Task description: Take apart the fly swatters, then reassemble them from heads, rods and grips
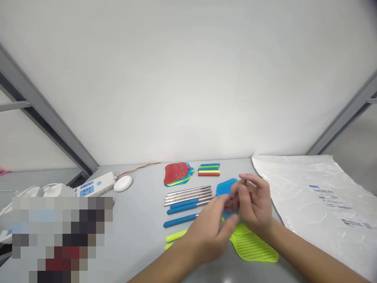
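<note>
A grey table [138, 220] fills the lower part of the view, and everything here is placed relative to the blue swatter head [226, 186] near its middle. The largest thing is a crinkled white plastic bag [312, 196], lying to the right of that head and well apart from it. Below the blue swatter head lies a yellow-green swatter head [253, 245], flat on the table, partly under the hands. The right hand [253, 204] is just beside and partly over the blue swatter head, its fingers curled loosely inward; whether they pinch anything cannot be told. The left hand [210, 230] sits below and left of it, fingers bent toward the right hand, blurred, its grip unclear. Left of the blue swatter head lie steel rods [188, 193] side by side, with blue handles [184, 204] just beneath them. Above and left sits a stack of swatter heads [177, 173], red on top; directly above, a small pile of coloured grips [209, 169]. Far left are a white power strip [96, 185] and a white round puck [123, 183].
</note>
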